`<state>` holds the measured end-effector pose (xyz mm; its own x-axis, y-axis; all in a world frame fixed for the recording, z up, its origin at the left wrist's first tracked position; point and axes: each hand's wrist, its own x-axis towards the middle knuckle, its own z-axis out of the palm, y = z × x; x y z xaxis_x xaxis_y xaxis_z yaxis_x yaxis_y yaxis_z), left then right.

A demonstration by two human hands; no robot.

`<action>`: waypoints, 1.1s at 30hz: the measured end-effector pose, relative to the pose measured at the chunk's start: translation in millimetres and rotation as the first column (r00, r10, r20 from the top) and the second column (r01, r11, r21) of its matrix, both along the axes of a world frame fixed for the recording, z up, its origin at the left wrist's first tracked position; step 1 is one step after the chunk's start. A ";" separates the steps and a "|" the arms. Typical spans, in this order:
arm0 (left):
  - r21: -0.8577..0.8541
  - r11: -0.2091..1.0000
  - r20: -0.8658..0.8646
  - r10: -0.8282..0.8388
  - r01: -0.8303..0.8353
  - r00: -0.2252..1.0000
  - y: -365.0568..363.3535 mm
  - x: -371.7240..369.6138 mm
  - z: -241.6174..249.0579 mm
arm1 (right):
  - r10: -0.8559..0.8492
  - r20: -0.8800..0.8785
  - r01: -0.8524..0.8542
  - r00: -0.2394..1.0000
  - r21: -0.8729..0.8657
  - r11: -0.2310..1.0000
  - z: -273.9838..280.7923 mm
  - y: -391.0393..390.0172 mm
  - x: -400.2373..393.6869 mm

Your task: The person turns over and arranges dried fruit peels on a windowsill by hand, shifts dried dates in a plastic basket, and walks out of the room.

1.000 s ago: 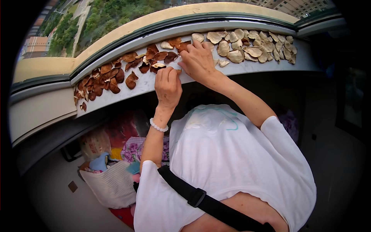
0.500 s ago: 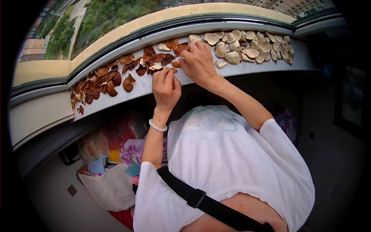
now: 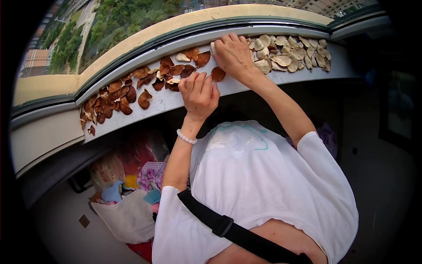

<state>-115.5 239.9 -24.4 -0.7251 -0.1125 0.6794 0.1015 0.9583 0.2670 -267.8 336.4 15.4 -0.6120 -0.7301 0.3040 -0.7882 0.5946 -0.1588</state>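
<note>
Slices (image 3: pixel 217 74) seemingly being arranged along windowsill (image 3: pixel 162 100) | left hand (image 3: pixel 200 93), right hand (image 3: pixel 234 56) reaching, grips unclear | next likely needing gentleness

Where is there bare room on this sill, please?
The sill has a free strip in front of the brown slices, left of the left hand, and a patch right of the pale slices. Crowded: the left end and the pale group.
</note>
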 end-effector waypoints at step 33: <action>-0.001 0.986 0.166 -0.167 0.169 0.972 -1.3 0.4 13.3 | 0.188 0.085 -0.189 0.978 0.009 0.982 8.8 69.6 20.0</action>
<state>-115.0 238.6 -11.1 -0.8346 0.0299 0.5501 0.2174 0.9353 0.2790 -247.8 406.0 24.1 -0.4855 -0.8395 0.2440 -0.8708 0.4396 -0.2201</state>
